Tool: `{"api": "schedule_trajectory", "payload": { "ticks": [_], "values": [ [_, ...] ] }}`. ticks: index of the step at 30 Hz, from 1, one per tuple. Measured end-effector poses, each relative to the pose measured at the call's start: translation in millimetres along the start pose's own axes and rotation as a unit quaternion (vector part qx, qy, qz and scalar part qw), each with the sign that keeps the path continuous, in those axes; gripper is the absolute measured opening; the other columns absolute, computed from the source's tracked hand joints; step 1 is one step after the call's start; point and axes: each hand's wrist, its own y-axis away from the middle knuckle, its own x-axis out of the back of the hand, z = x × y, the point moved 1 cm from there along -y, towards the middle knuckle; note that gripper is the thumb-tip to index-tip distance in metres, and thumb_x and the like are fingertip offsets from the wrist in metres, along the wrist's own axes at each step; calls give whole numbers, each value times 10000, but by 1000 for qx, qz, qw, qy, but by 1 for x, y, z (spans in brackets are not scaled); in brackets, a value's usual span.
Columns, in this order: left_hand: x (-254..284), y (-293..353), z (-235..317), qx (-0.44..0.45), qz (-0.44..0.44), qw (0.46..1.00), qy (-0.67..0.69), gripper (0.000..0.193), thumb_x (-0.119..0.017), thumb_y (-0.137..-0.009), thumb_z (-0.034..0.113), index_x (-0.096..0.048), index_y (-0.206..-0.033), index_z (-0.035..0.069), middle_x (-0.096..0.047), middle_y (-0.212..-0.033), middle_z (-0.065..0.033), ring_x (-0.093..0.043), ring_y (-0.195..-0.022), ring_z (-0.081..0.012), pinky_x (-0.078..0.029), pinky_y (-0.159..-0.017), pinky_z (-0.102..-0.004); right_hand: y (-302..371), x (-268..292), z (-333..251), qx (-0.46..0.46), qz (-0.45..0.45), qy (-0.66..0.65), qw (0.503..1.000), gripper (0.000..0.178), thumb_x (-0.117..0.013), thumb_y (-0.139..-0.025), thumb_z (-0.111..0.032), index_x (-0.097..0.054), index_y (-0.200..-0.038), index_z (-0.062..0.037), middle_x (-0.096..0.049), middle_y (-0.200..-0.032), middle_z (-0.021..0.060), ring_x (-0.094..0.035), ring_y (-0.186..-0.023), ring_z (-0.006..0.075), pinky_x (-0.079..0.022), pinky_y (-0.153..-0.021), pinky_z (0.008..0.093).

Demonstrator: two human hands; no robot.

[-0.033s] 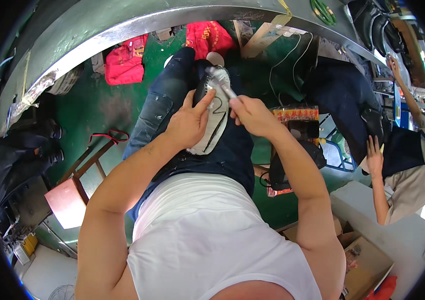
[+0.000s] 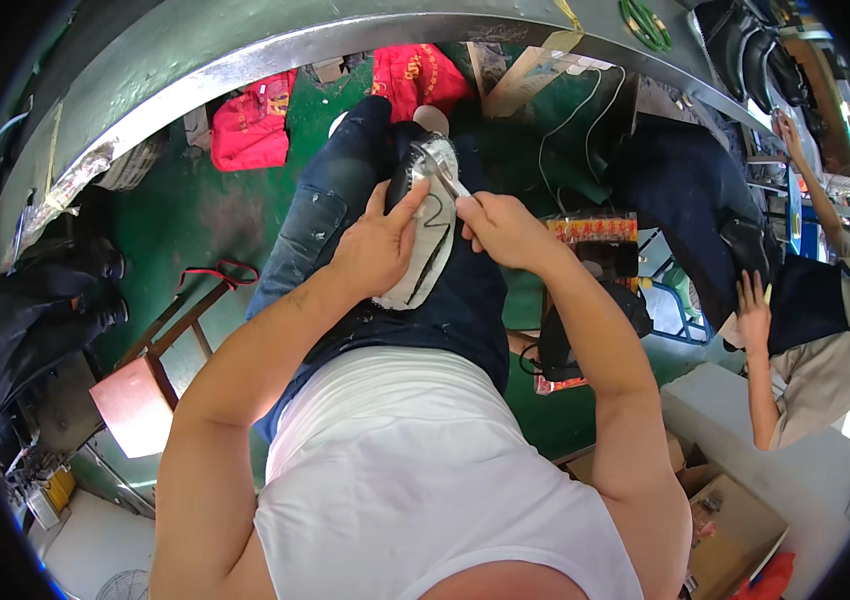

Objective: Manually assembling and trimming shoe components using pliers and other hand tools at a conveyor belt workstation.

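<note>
A dark shoe (image 2: 402, 181) lies sole up across my lap, toe away from me. Its pale sole (image 2: 431, 250) carries a curved dark mark and a long dark line. My left hand (image 2: 382, 240) grips the shoe's left side, one finger pressed on the sole. My right hand (image 2: 501, 230) is closed round the handle of a hammer (image 2: 447, 180). The hammer's metal head is over the far part of the sole; whether it touches cannot be told. Anything small under the left fingertip is hidden.
A metal bench (image 2: 275, 52) curves across the far side. Red cloth bundles (image 2: 251, 122) lie on the green floor beneath it. At left stands a wooden stool (image 2: 135, 405). At right a co-worker's hand (image 2: 753, 310) rests by a black shoe (image 2: 745, 248). A cardboard box (image 2: 735, 535) is at lower right.
The hammer head has shifted slightly and shows more sharply now, where it was blurred before. My left hand and the shoe have stayed in place.
</note>
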Motion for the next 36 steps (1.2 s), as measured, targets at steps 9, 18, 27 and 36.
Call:
{"api": "schedule_trajectory", "payload": {
  "ticks": [9,18,27,36],
  "values": [
    [3,6,0,33,-56,998,-3,623,-435,-1028,242,-169,-1590,208,-221,-1552,-343,-531,-1222,-500,-466,-1020,-471,-5,1,-2,-86,-41,15,995,511,-421,-1044,-400,-617,-831,22,-626,-655,126,-633,-599,233,-500,-629,379],
    [-30,3,-28,32,57,991,114,806,-536,-1009,295,-56,-1551,-58,-215,-1572,-325,-296,-1453,-420,-282,-1174,-396,20,-20,2,88,31,153,984,486,-429,-1035,-418,-626,-932,14,-679,-835,241,-653,-843,441,-492,-761,505],
    [-25,0,-31,69,31,984,163,892,-624,-956,348,-103,-1545,-73,-203,-1598,-272,-238,-1490,-364,-244,-1200,-365,36,-32,1,9,14,269,963,470,-442,-1027,-429,-636,-999,-1,-681,-897,230,-646,-873,444,-495,-786,515],
    [-22,1,-31,59,16,985,159,895,-624,-956,352,-100,-1546,-70,-227,-1587,-275,-241,-1488,-364,-252,-1197,-369,34,-8,-33,40,22,49,998,452,-451,-1031,-407,-624,-982,8,-665,-843,249,-634,-861,462,-482,-762,513]
  ]
}}
